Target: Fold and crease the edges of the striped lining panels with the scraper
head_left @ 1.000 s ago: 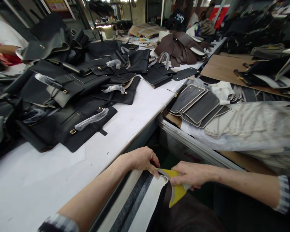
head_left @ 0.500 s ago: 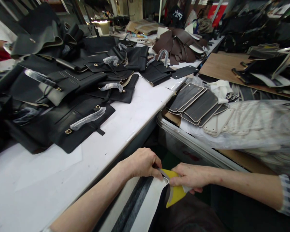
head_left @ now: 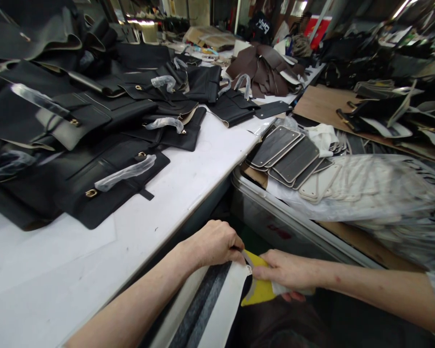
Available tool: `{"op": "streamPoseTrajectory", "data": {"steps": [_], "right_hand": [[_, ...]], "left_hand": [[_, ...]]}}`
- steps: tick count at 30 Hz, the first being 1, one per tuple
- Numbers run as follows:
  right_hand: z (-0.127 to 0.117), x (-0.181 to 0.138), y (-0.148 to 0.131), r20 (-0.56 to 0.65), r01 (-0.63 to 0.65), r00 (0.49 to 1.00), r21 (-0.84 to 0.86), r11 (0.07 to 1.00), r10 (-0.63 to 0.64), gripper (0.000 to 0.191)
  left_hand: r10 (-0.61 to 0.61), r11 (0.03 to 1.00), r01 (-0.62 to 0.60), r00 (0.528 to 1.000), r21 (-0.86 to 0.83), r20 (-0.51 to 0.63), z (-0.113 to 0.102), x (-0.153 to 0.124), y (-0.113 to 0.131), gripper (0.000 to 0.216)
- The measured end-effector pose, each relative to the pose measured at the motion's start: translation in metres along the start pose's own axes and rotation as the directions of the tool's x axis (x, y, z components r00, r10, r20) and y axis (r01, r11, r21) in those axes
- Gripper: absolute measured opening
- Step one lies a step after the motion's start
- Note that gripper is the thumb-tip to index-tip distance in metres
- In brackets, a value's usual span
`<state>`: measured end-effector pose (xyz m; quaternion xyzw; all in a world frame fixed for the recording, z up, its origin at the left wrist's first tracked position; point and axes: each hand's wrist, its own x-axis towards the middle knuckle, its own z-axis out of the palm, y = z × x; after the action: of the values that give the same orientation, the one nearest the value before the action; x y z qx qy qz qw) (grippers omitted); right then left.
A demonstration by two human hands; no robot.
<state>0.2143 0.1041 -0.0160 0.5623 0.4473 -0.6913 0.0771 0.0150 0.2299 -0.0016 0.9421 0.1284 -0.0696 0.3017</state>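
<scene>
My left hand (head_left: 216, 242) is closed, with thumb and fingers pinching the upper edge of a long white panel with dark stripes (head_left: 220, 303). The panel slants down over my lap, its dark outer face just visible on the right. My right hand (head_left: 288, 267) grips a yellow piece with a grey curved edge (head_left: 258, 293), thumb on top and fingers underneath. This yellow piece meets the panel's corner close to the left fingertips; whether it is attached I cannot tell. Something pale shows under the right palm.
Black leather bag pieces (head_left: 105, 166) with plastic-wrapped handles cover much of the white table (head_left: 137, 227). Brown leather pieces (head_left: 263, 70) are heaped farther back. To the right, a grey bin (head_left: 275, 208) bears stacked dark panels (head_left: 293, 157) and a clear plastic bag of pale pieces (head_left: 377, 186).
Both hands keep their grips near the panel's corner. The yellow piece has tilted slightly, and its lower tip sits a little farther left. The view has shifted slightly to the right.
</scene>
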Motion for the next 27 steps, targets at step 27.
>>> {"op": "streamPoseTrajectory", "data": {"steps": [27], "right_hand": [[0.058, 0.020, -0.007, -0.053, -0.046, 0.996, 0.430, 0.902, 0.076, 0.060]], "left_hand": [[-0.075, 0.980, 0.079, 0.997, -0.183, 0.028, -0.002, 0.003, -0.009, 0.030]]}}
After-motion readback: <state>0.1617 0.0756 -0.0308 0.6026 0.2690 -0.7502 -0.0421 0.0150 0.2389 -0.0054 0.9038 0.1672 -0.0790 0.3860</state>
